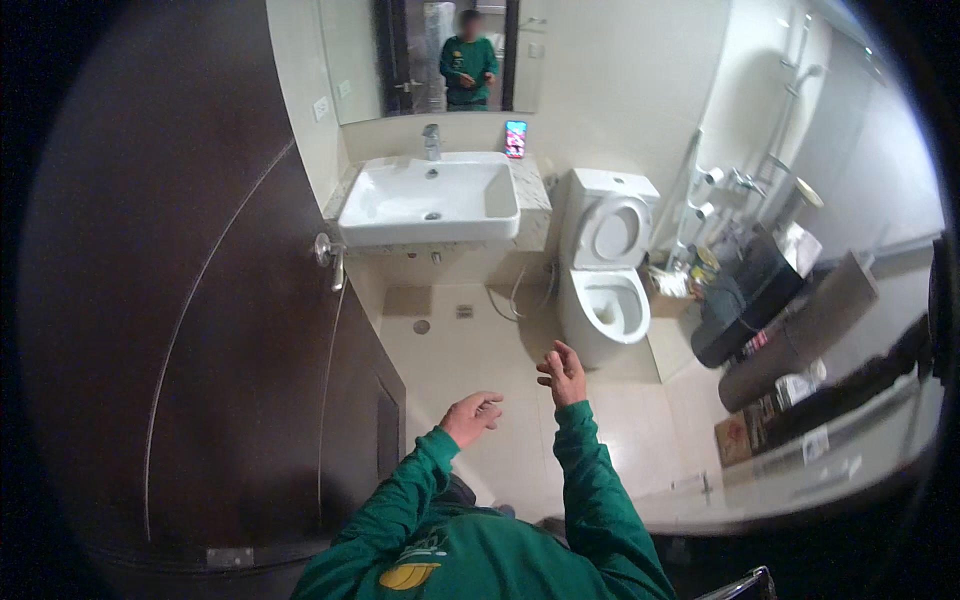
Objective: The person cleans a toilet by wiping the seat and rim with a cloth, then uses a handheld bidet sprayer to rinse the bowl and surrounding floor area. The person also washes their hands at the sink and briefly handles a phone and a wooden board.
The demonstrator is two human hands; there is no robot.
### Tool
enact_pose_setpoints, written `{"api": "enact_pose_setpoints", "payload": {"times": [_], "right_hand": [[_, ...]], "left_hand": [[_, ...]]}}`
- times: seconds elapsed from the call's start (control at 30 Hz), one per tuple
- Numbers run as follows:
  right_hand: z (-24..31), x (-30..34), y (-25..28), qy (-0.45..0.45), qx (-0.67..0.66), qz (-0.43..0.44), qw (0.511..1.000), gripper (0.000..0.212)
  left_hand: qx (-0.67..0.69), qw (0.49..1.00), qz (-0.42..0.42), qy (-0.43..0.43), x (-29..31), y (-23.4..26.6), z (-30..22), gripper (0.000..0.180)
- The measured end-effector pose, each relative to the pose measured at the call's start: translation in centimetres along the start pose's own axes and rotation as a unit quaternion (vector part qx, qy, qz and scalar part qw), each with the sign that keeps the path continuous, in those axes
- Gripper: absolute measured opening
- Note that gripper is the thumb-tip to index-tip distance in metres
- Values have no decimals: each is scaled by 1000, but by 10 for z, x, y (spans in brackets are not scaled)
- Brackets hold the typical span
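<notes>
Both my hands hang in the air over the tiled floor (475,365), in green sleeves, touching nothing. My left hand (470,418) has its fingers loosely bent and apart, with nothing in them. To its right and a little farther out, my right hand (563,374) is also empty, fingers curved and spread. It is nearest to the white toilet (612,305), whose lid (613,232) stands raised. Beyond my hands, a white rectangular sink (430,230) with a chrome faucet (432,142) sits on a marbled counter (533,192).
A dark brown door (200,300) with a metal handle (330,255) stands at the left. A lit phone (515,139) leans on the counter below a mirror (400,60). Past the toilet, a black bin-like container (745,300), rolled material (790,335) and boxes (735,438) crowd the right side.
</notes>
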State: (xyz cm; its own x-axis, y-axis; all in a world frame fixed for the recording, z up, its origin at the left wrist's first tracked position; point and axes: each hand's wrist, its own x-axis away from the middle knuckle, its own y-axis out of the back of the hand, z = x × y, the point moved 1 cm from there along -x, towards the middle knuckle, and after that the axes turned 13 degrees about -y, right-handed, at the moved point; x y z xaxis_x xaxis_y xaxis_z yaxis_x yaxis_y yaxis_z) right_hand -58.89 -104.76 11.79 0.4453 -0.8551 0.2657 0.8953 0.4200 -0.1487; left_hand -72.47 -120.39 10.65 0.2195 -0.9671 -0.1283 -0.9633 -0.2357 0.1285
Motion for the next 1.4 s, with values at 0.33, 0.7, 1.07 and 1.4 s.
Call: {"api": "enact_pose_setpoints", "payload": {"times": [0.33,0.7,1.07,1.4], "right_hand": [[51,-268,-151,44,153,139,977,41],[145,-562,-318,333,344,66,875,49],[217,-737,-459,316,551,6,772,57],[216,-766,-451,347,482,110,797,51]], "left_hand": [[76,977,-192,-43,-199,183,80,28],[94,938,-331,-42,-434,356,108,25],[138,917,-368,74,-594,435,163,26],[425,840,-321,102,-689,457,236,19]]}}
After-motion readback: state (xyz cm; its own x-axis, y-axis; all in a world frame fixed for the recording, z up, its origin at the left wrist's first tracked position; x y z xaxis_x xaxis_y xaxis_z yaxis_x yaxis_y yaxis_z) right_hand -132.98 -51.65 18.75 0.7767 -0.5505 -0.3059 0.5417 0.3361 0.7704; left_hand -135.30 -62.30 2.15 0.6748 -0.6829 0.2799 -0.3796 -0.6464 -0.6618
